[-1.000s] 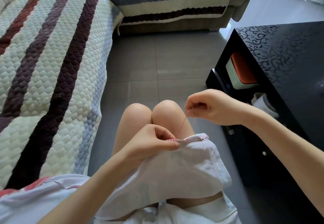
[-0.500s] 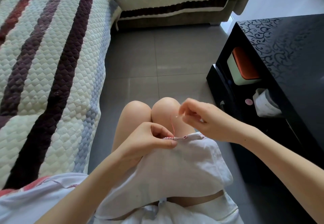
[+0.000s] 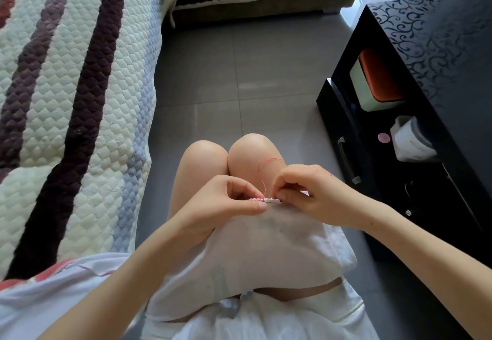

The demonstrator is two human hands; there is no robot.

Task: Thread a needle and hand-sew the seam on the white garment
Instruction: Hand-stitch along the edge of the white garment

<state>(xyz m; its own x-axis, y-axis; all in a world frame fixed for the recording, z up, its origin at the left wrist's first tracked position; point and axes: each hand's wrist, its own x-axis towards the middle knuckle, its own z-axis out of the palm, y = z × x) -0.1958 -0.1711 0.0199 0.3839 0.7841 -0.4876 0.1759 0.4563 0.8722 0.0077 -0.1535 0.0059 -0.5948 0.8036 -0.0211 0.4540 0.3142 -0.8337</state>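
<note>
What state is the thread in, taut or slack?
Slack: the pink thread rises from the seam in a loose, curved loop over the knee and drops to the right hand, with no straight pull.

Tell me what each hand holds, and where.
The left hand pinches the white fabric garment at its stitched top edge; the right hand pinches that edge beside it; a needle there cannot be made out.
</note>
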